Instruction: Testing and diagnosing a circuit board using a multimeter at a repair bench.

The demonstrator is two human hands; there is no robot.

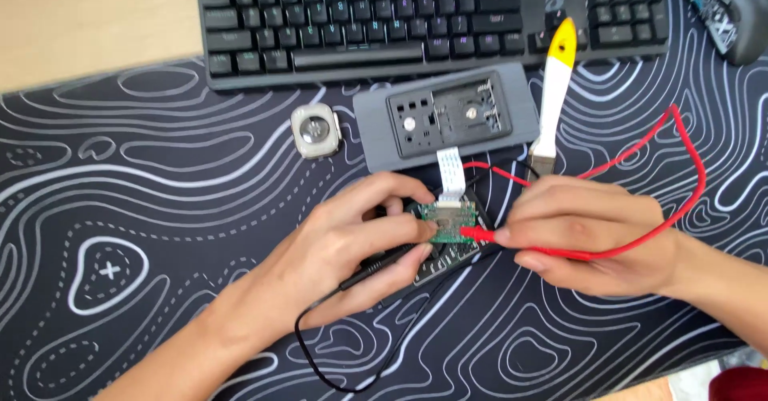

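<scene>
My left hand point(352, 245) grips a thin black test probe point(376, 266), its tip resting on a small green circuit board point(445, 223). My right hand point(584, 237) pinches a red test probe point(478, 234), whose tip touches the same board from the right. The board sits on a dark device body point(448, 263) and joins a grey housing point(448, 117) through a white ribbon cable point(450, 169). A red lead wire point(688, 161) loops off to the right, and a black lead wire point(320, 361) curls toward the near edge.
A black keyboard point(432, 13) lies along the far edge. A yellow-and-white handled brush point(554, 97) rests beside the housing. A small square white case point(315, 129) sits left of it. A dark mouse point(732, 9) is at the top right. Everything lies on a black patterned desk mat point(144, 233).
</scene>
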